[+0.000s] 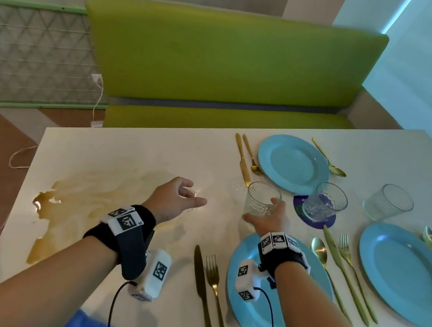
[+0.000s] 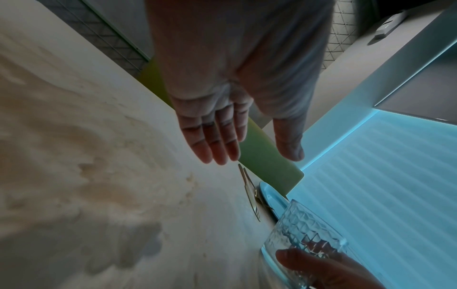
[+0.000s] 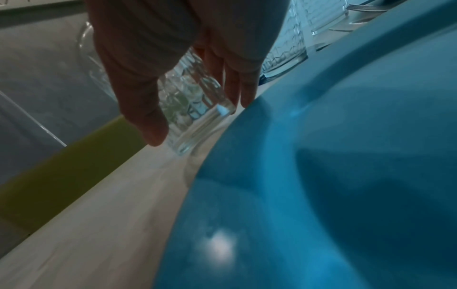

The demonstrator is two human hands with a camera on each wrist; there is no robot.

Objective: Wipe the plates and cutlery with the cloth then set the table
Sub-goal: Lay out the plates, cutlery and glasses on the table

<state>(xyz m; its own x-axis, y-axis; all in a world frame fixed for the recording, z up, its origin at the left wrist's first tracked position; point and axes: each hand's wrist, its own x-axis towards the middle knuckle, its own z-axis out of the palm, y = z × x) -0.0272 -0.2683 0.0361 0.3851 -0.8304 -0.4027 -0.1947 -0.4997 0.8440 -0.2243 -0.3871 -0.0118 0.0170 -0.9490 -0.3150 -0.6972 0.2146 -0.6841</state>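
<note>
My right hand [image 1: 260, 209] grips a clear patterned glass [image 1: 261, 199] just beyond the near blue plate [image 1: 300, 304]; in the right wrist view thumb and fingers [image 3: 245, 93] straddle the glass [image 3: 197, 109], its base low over the table beside the plate's rim [image 3: 247, 136]. My left hand [image 1: 193, 194] hovers over the table to the left, fingers relaxed and empty [image 2: 217, 148]. Two more blue plates lie far [image 1: 292, 162] and right [image 1: 404, 272]. A gold knife [image 1: 202, 297] and fork [image 1: 215, 284] lie left of the near plate. A blue cloth [image 1: 90, 325] shows at the bottom edge.
A brown spill [image 1: 68, 196] spreads over the table's left part. A second glass [image 1: 324, 201] stands on a dark coaster [image 1: 324, 224], a third glass [image 1: 388, 202] further right. Gold cutlery flanks the other plates. A green bench [image 1: 224, 65] stands behind the table.
</note>
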